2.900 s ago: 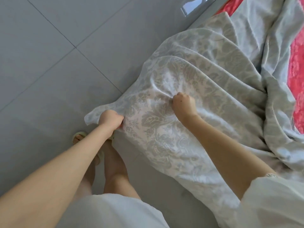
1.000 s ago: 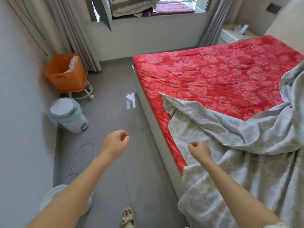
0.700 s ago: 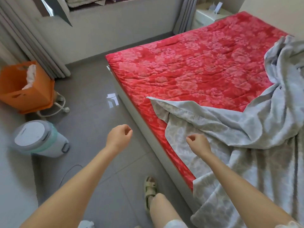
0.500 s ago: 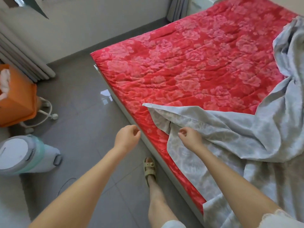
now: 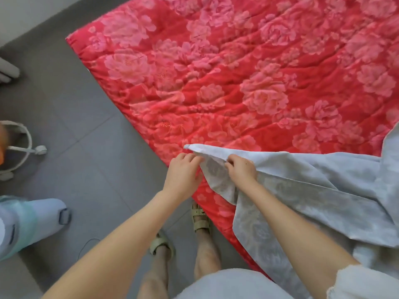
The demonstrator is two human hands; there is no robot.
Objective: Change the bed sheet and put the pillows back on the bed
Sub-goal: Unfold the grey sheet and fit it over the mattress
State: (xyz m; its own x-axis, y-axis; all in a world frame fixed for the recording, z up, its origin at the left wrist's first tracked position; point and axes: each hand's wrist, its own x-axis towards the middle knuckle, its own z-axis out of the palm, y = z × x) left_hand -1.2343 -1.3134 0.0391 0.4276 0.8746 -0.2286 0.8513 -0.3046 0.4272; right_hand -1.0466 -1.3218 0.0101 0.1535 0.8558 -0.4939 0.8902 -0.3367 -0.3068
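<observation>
Both hands meet at the pointed corner of the grey sheet [image 5: 313, 190], mid-frame by the bed's near edge. The left hand [image 5: 183, 171] pinches the tip with curled fingers, and the right hand [image 5: 241, 169] grips the fold just beside it. The rest of the sheet lies bunched across the lower right, partly hanging over the bed's edge.

The cloth looks thin and limp, so a pull on this one corner could drag the heap askew. The hanging part could also slide onto the tiled floor [image 5: 75, 104] by the sandals [image 5: 199, 219].

The sheet is soft woven cloth with a faint damask pattern, creased in long folds. The red cover [image 5: 237, 72] beneath it is quilted and puffy, printed with pink flowers.
</observation>
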